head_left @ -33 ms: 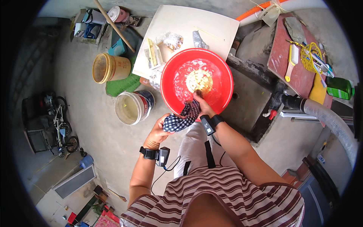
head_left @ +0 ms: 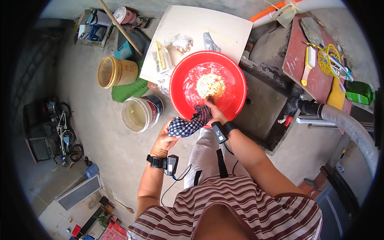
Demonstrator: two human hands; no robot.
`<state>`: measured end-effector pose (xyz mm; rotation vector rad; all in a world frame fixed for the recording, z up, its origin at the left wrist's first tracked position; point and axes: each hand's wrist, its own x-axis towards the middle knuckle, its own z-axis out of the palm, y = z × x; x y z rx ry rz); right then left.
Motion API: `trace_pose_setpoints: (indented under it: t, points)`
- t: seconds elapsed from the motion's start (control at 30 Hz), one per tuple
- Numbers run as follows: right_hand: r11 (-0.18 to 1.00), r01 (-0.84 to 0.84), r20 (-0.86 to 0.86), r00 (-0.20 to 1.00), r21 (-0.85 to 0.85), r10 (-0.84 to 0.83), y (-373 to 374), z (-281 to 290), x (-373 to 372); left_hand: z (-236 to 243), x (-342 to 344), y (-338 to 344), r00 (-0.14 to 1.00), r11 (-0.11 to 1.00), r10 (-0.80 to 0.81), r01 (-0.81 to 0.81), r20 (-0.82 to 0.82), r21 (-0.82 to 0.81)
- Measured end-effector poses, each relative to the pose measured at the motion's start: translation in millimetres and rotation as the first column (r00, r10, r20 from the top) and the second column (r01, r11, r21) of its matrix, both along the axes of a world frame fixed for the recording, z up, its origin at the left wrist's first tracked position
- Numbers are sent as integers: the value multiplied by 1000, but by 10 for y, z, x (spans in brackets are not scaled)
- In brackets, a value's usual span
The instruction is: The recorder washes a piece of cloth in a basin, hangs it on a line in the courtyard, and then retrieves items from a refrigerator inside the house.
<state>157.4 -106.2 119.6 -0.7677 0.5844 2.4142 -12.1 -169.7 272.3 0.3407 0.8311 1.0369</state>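
Observation:
A black and white checked cloth (head_left: pixel 185 127) is stretched between my hands over the near rim of a red plastic basin (head_left: pixel 178 86) holding water. My left hand (head_left: pixel 166 138) grips the cloth's bunched end just outside the basin, at the lower left. Inside the near side of the basin, my right hand (head_left: pixel 213 110) is closed round the other, twisted part, whose tip hangs toward the water. A pale, bright patch (head_left: pixel 210 82) shows in the middle of the water; I cannot make out what it is. Both my wrists wear strapped black devices with cables.
A white board (head_left: pixel 152 68) with bags and small items lies beyond the basin. Two buckets, yellow (head_left: pixel 122 73) and white (head_left: pixel 132 116), stand at left near a green mat (head_left: pixel 120 94). At right are a red board (head_left: pixel 294 70) with a brush (head_left: pixel 309 64), a pipe (head_left: pixel 344 120) and a concrete trough (head_left: pixel 260 96).
My left hand and the cloth end in it have moved a little up and to the left. My right hand stays about where it was.

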Motion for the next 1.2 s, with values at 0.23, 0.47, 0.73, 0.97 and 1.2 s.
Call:
trace_pose_setpoints:
  t: [0.23, 0.47, 0.73, 0.97, 1.2]
  points:
    - [971, -239, -48, 970, -21, 237, 69, 551, 204, -691, -482, 538, 913, 920, 365, -383, -180, -78]
    - [940, -280, -52, 954, 194, 294, 134, 874, 331, -911, 109, 751, 968, 903, 230, -249, -98, -350]
    - [998, 32, -281, 960, 63, -13, -36, 1136, 295, -1232, 608, 382, 732, 812, 550, -357, 402, -461]
    - [999, 32, -212, 977, 20, -27, -90, 1004, 407, -1106, 308, 942, 900, 946, 315, -272, 302, -178]
    - [885, -267, -3, 957, 380, 290, 158, 917, 492, -843, 235, 1225, 980, 956, 125, -161, -153, -246]
